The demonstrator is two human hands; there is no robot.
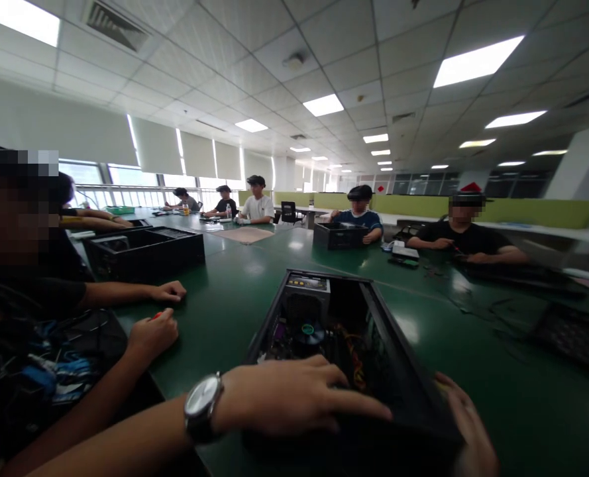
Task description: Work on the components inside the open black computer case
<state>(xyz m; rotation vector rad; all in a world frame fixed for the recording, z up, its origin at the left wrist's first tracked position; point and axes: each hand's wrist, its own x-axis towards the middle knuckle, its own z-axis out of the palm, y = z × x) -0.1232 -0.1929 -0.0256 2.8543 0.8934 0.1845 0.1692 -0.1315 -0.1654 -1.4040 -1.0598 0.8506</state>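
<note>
An open desktop computer case (pixel 407 351) lies on the green table (pixel 214 298) directly in front of the person, its top side uncovered so that the interior shows. The left hand (pixel 294 396), with a wristwatch (pixel 203 401) above it, reaches across the near end of the case; thumb and forefinger stand apart, with nothing visible between them. The right hand (pixel 473 424) is at the outer right side, and its grip cannot be told because its fingers are partly hidden and blurred. As far as the view shows, the cover is already off, while the power supply (pixel 305 285), a round cooling fan (pixel 308 331) and a bundle of coloured cables (pixel 356 368) are in the case; whether any are unfastened is too dark to tell. To the left, a co-worker's hand (pixel 154 338) holds a small orange-red object (pixel 157 315), near another open computer case (pixel 175 257).
</note>
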